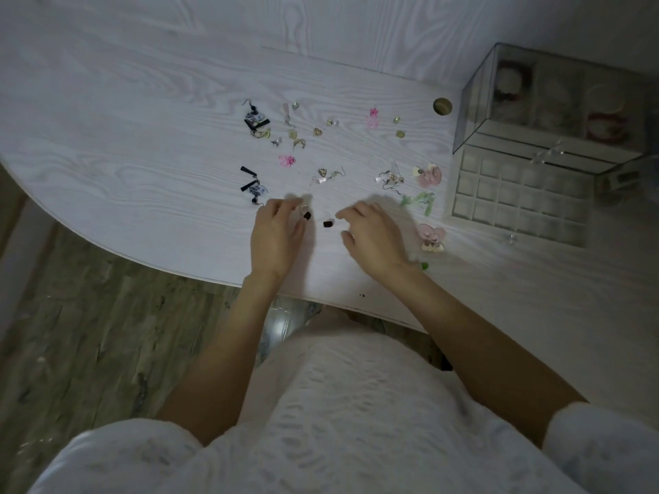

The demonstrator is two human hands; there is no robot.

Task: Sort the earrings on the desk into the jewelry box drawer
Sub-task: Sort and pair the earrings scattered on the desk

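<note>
Near the desk's six o'clock edge, the left hand pinches a small black earring; the right hand, fingers loosely curled and holding nothing, reaches for its twin. Pairing comes first, I judge; next carry both to the drawer at three o'clock.

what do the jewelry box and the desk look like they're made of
Jewelry box: looks like clear glass or acrylic, since its contents show through the walls; which one is unclear. Desk: whitewashed wood or wood-look laminate, matte, with visible grain lines.
</note>
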